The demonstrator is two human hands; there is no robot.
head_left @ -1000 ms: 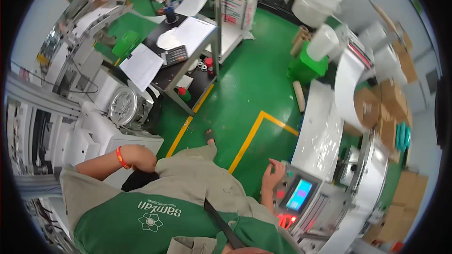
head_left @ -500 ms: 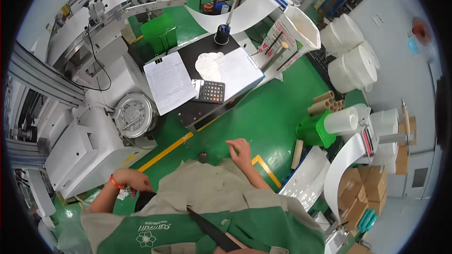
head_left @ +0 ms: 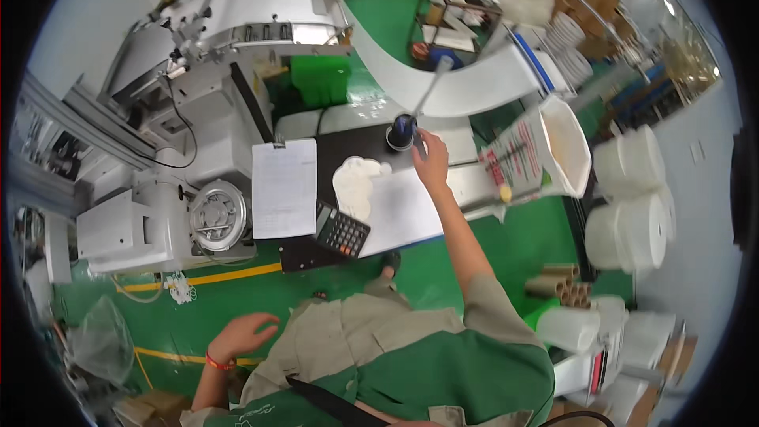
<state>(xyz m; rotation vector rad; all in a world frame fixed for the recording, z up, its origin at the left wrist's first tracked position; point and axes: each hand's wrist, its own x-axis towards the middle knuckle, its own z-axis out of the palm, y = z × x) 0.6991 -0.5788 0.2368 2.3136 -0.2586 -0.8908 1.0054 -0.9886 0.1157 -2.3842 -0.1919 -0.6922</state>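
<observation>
A clipboard (head_left: 284,188) with paper lies beside a black calculator (head_left: 342,231) on the dark table (head_left: 304,251). Large white rolls (head_left: 632,202), possibly paper, stand right.

Your dark surface (head_left: 348,150) carries a clipboard (head_left: 284,188), a calculator (head_left: 342,231), white sheets (head_left: 399,209), and a round black base (head_left: 402,134).

Bright even overhead light, soft faint shadows, strong fisheye bending at the rim, black corners, blurred washed-out right edge.

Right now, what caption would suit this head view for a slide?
Right hand reaches to a round dark blue object on the black work table; left hand hangs free.
</observation>
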